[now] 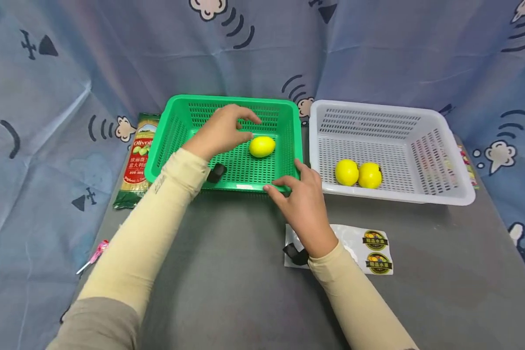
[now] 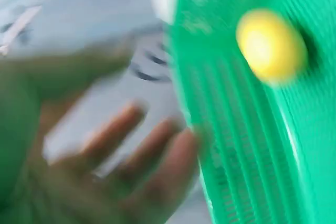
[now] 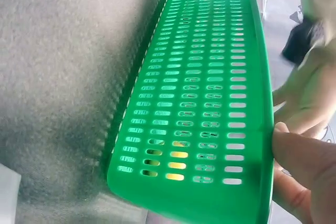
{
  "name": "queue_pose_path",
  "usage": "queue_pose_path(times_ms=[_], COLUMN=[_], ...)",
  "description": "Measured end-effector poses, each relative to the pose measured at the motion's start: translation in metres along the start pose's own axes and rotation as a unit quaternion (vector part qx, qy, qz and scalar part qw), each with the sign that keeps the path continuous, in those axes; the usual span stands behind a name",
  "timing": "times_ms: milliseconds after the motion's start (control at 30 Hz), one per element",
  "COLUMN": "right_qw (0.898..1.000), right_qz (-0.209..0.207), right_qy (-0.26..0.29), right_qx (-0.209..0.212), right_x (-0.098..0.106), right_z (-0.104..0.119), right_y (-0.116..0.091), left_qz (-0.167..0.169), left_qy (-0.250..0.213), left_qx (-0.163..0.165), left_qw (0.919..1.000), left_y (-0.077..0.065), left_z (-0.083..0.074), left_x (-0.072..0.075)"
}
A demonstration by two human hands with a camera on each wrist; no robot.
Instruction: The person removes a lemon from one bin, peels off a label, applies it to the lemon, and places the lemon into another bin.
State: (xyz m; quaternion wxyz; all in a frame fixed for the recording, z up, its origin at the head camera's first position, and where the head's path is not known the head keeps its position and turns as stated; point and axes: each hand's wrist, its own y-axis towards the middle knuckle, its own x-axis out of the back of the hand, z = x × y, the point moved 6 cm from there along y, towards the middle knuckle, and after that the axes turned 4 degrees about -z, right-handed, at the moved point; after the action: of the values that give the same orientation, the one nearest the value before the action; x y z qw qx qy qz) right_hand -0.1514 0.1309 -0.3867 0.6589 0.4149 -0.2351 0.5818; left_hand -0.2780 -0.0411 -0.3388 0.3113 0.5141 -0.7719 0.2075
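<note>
Left hand (image 1: 220, 131) half-curled, empty, near lemon (image 1: 262, 147); right hand (image 1: 305, 204) pinches green basket (image 1: 259, 187) by its near rim. Lemon looks light, firm, slick: grip its middle.

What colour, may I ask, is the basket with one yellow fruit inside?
The basket is bright green, best seen in the head view.

the right hand (image 3: 310, 174) grips the rim of a green basket (image 3: 253, 98) standing on the grey bench (image 3: 63, 77). a yellow thing (image 3: 177, 166) shows through slots near one end; past the rim is the left hand (image 3: 311, 95), a black thing (image 3: 297, 43) at its wrist.
</note>
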Motion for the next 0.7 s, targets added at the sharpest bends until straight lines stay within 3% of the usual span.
queue_pose_path(times_ms=[33, 100, 133, 200, 300, 433, 567, 700], right_qw=[1.000, 1.000, 1.000, 1.000, 1.000, 1.000, 1.000, 1.000], right_qz=[0.001, 0.002, 0.002, -0.001, -0.001, -0.005, -0.010, -0.013], right_qy=[0.000, 0.001, 0.002, 0.006, 0.009, 0.005, 0.005, 0.003], right_qx=[-0.001, -0.005, -0.006, -0.004, 0.004, 0.009, 0.010, 0.012], right_x=[-0.001, -0.001, -0.001, 0.000, -0.003, -0.004, -0.003, -0.002], right_z=[-0.001, -0.002, -0.002, -0.001, -0.001, -0.002, -0.003, -0.004], right_y=[0.000, -0.001, -0.001, -0.002, -0.003, -0.004, -0.004, -0.004], left_qz=[0.059, 0.160, 0.191, 0.218, 0.212, 0.188, 0.161, 0.148], left_qy=[0.029, 0.070, 0.084, 0.093, 0.085, 0.040, 0.001, -0.030], left_qx=[0.001, 0.015, 0.029, 0.072, 0.127, 0.157, 0.151, 0.114], left_qw=[0.9978, 0.9846, 0.9776, 0.9688, 0.9652, 0.9687, 0.9754, 0.9821], left_y=[0.012, 0.028, 0.033, 0.040, 0.044, 0.048, 0.056, 0.067], left_z=[0.003, 0.010, 0.014, 0.023, 0.037, 0.045, 0.048, 0.047], left_x=[-0.006, -0.020, -0.027, -0.038, -0.048, -0.055, -0.060, -0.073])
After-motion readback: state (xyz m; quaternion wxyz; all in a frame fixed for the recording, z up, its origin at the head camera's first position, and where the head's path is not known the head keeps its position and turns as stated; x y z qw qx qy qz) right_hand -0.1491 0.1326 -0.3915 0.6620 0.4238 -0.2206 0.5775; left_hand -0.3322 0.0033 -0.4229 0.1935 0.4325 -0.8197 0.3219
